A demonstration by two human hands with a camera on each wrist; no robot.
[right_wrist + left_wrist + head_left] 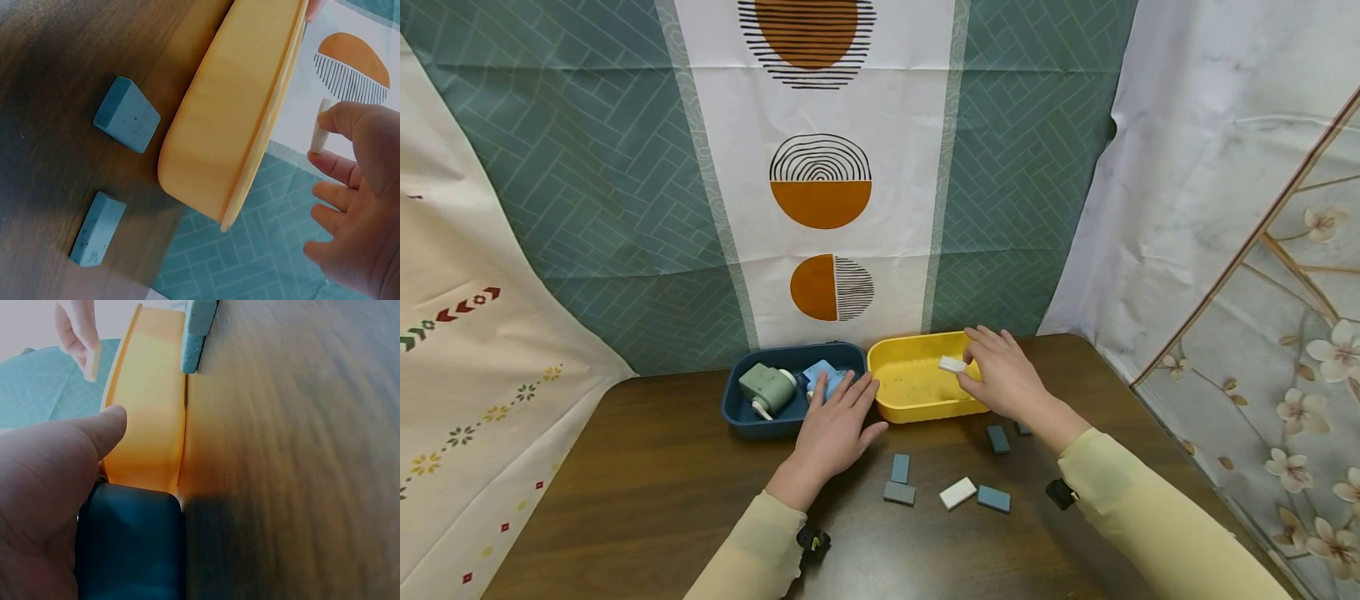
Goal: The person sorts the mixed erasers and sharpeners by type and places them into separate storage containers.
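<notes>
My right hand (1003, 375) pinches a small white rectangular block (952, 365) between thumb and index finger, above the yellow tray (928, 410). In the right wrist view the block (320, 128) stands clear of the tray's rim, the other fingers spread loosely. My left hand (837, 427) lies with fingers extended over the right part of the dark blue tray (758, 428), its thumb by the yellow tray's near left corner. Inside the blue tray are a green bottle-like item (766, 387) and a light blue item (822, 369), partly hidden by the left fingers.
On the brown table (655, 483), nearer than the trays, lie a white block (957, 493), a blue block (994, 499), a blue-grey block (900, 468) touching a grey one (899, 493), and a dark block (997, 439). Another, partly hidden, sits by the right wrist. Patterned cloth hangs behind.
</notes>
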